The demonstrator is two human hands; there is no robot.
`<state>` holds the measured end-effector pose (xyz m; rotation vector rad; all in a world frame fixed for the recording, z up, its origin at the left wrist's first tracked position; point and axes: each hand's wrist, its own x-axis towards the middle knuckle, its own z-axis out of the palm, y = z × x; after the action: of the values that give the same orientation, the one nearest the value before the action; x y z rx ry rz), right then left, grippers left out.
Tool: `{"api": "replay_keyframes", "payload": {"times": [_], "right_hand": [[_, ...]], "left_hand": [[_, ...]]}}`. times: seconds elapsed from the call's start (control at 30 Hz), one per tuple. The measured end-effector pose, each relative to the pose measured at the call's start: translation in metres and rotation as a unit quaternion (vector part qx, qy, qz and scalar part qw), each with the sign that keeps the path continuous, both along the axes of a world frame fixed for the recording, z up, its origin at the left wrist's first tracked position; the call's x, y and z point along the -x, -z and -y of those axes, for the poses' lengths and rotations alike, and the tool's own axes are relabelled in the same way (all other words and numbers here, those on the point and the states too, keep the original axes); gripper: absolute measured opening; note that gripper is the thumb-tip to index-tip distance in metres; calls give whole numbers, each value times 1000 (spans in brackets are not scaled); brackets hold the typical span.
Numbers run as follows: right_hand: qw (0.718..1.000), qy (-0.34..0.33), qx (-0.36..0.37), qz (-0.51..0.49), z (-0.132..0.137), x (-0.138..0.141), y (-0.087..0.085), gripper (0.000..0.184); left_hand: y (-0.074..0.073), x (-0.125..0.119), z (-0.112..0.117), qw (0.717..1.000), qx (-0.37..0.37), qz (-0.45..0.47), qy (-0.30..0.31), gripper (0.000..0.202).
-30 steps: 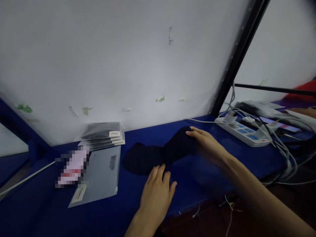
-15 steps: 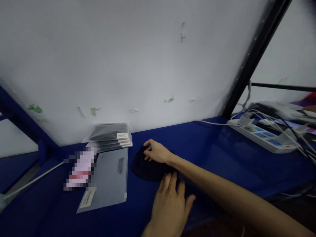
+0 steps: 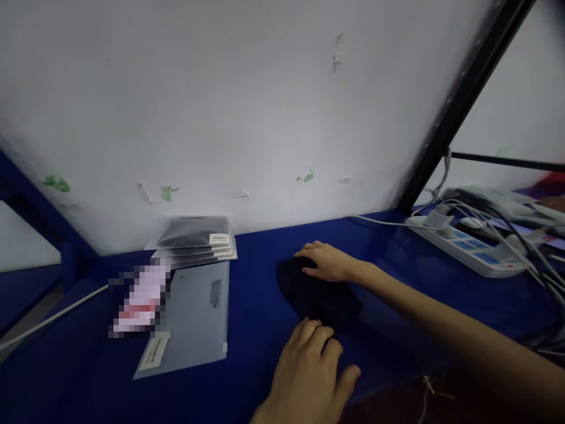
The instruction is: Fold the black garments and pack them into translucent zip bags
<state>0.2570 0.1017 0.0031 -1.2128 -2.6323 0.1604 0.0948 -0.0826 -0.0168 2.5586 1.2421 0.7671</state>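
Note:
A dark sock [image 3: 318, 297] lies folded in a bunch on the blue table [image 3: 265, 253]. My right hand [image 3: 326, 262] reaches in from the right and rests on the sock's far end, its fingers curled into the fabric. At the sock's near edge is my left hand [image 3: 309, 365], fingertips bent down onto the cloth and thumb out to the right. The sock's near edge is hidden under my left fingers.
A flat clear bag with a label [image 3: 194, 318] lies left of the sock. A stack of packed bags [image 3: 194, 238] sits behind it by the white wall. A white power strip [image 3: 463, 250] with several cables [image 3: 507, 235] is at right, past a black post [image 3: 459, 100].
The sock lay stretched out a second ago; my right hand folded its far end over to the left. Sock and both hands have since shifted right.

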Motion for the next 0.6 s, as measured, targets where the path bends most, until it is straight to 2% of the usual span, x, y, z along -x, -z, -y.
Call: {"api": "replay_keyframes", "payload": {"times": [0.07,0.13,0.23,0.3,0.4,0.5,0.6], "right_hand": [[1000,24,5,-14,-1,-21,5,43],[998,51,9,-22,1,-39,9,43],[996,80,24,-37,8,-59,12,38],[993,95,32,-57,14,-66,14,34],[989,119,37,-79,22,-70,14,31],[985,134,50,-97,31,-69,12,33],[979,143,81,-125,38,-67,10,35]], "left_hand": [[-3,8,-2,1000,-14,-7,-6,22],[-9,24,-6,998,-33,-23,-38,20],[-21,61,-20,984,-56,-47,-161,24],[-29,90,-29,960,-69,-77,-260,28],[-34,121,-38,926,-26,-163,-340,38],[-34,128,-38,913,46,-216,-343,37],[-35,113,-35,929,86,-215,-287,31]]}}
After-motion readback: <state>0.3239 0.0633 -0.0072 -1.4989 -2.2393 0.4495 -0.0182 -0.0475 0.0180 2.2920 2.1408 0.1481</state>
